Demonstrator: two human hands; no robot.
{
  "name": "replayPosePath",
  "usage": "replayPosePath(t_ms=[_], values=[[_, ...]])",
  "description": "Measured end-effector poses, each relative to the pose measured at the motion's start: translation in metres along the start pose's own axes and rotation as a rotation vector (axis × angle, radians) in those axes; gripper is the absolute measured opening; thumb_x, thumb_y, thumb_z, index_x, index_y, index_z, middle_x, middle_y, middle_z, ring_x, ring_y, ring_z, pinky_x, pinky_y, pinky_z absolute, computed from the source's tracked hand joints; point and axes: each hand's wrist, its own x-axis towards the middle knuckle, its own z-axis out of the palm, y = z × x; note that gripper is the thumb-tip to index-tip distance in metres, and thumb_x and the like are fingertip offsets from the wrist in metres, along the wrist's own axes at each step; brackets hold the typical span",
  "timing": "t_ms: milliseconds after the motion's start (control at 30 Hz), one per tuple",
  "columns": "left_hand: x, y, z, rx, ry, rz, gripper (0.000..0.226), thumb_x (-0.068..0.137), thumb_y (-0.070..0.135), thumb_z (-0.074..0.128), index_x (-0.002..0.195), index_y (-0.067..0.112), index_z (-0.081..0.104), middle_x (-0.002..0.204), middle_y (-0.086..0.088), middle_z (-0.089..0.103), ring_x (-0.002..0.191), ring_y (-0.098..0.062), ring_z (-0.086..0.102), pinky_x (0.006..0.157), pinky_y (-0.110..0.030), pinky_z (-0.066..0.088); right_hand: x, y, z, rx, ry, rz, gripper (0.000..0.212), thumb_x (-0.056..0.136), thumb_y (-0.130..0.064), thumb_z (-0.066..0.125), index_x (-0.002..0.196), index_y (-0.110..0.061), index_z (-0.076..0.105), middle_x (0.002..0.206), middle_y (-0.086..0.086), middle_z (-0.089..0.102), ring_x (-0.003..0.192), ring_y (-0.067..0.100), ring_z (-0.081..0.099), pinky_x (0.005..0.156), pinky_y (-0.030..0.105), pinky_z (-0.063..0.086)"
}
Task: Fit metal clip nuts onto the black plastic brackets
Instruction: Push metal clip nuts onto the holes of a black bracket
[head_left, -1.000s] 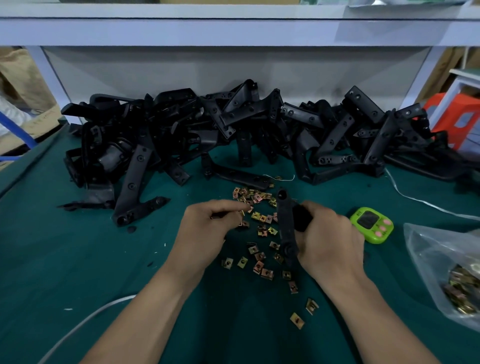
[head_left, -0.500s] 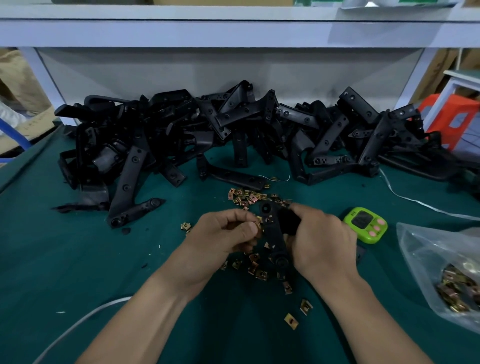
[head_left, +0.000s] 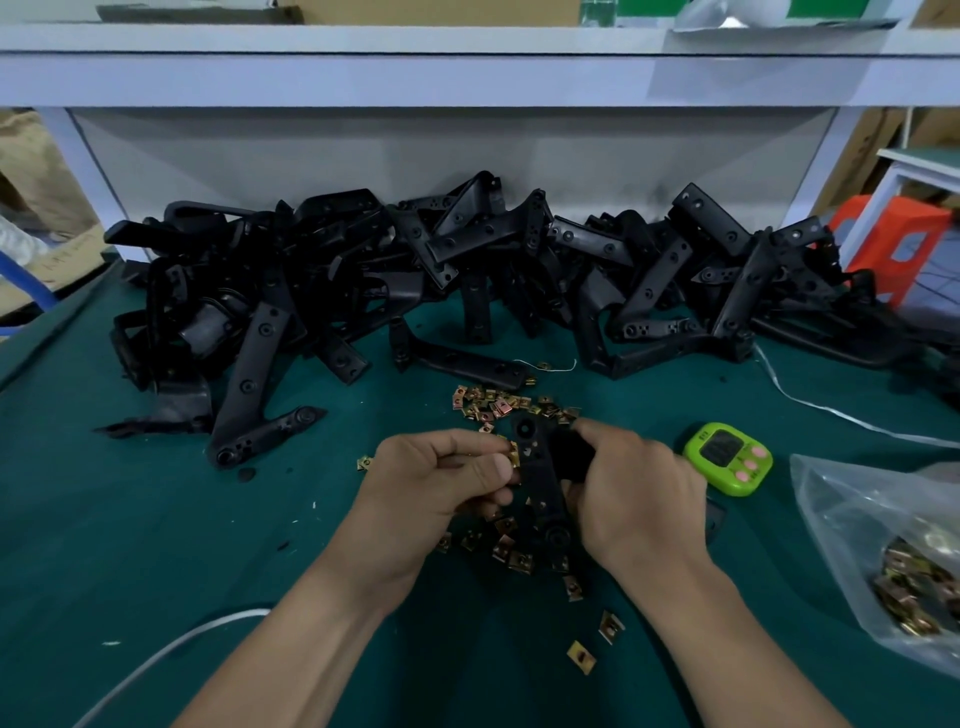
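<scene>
With left hand, pinching one clip nut against the left edge of the bracket, seemingly lined up to slide on. With right hand, gripping that bracket above the mat to steady it. Beyond, loose clip nuts within reach; farther, heaped brackets along the wall. Open room for moving on the left.

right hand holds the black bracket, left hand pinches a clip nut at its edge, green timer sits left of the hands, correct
Not quite. The head view shows the green timer to the right of the hands. The rest stands: the right hand grips the black bracket and the left hand pinches a clip nut at its edge.
</scene>
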Motion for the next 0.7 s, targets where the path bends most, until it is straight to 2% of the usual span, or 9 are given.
replayPosePath(t_ms=[33,167,367,533,700], values=[[-0.001,0.001,0.000,-0.012,-0.005,0.002,0.025,0.063,0.025,0.085,0.085,0.013,0.082,0.080,-0.014,0.076,0.065,-0.016,0.070,0.061,-0.021,0.057,0.000,0.000,-0.001,0.002,-0.001,-0.005,0.032,0.078,-0.017,0.068,0.101,-0.038,0.061,0.057,-0.011,0.044,0.065,0.023,0.061,0.055,0.030,0.031],[-0.002,0.004,0.001,-0.020,0.005,0.011,0.030,0.059,0.028,0.087,0.085,0.013,0.082,0.081,-0.015,0.076,0.066,-0.016,0.071,0.061,-0.022,0.057,-0.001,0.000,-0.002,0.023,-0.004,-0.024,0.031,0.077,-0.018,0.066,0.102,-0.037,0.062,0.070,-0.008,0.065,0.070,0.024,0.066,0.057,0.029,0.033],[-0.004,0.006,0.004,-0.027,0.066,0.038,0.027,0.058,0.025,0.087,0.080,0.011,0.081,0.076,-0.016,0.075,0.063,-0.018,0.071,0.058,-0.022,0.057,-0.003,-0.003,-0.004,0.018,-0.007,-0.049,0.041,0.077,-0.010,0.065,0.107,-0.039,0.064,0.080,-0.009,0.069,0.075,0.023,0.067,0.060,0.029,0.034],[-0.008,0.007,0.011,-0.047,0.097,0.056,0.020,0.058,0.022,0.086,0.075,0.012,0.081,0.072,-0.014,0.074,0.060,-0.018,0.070,0.057,-0.022,0.056,-0.002,-0.002,-0.007,0.024,0.002,-0.028,0.034,0.079,-0.011,0.063,0.100,-0.037,0.062,0.074,-0.008,0.067,0.074,0.023,0.066,0.060,0.030,0.034],[-0.011,0.005,0.016,-0.052,0.097,0.063,0.021,0.058,0.021,0.087,0.075,0.011,0.080,0.069,-0.014,0.073,0.059,-0.017,0.069,0.057,-0.023,0.057,-0.003,-0.001,-0.006,0.038,-0.049,-0.033,0.043,0.077,-0.006,0.060,0.106,-0.038,0.061,0.080,-0.007,0.068,0.080,0.024,0.067,0.063,0.030,0.036]])
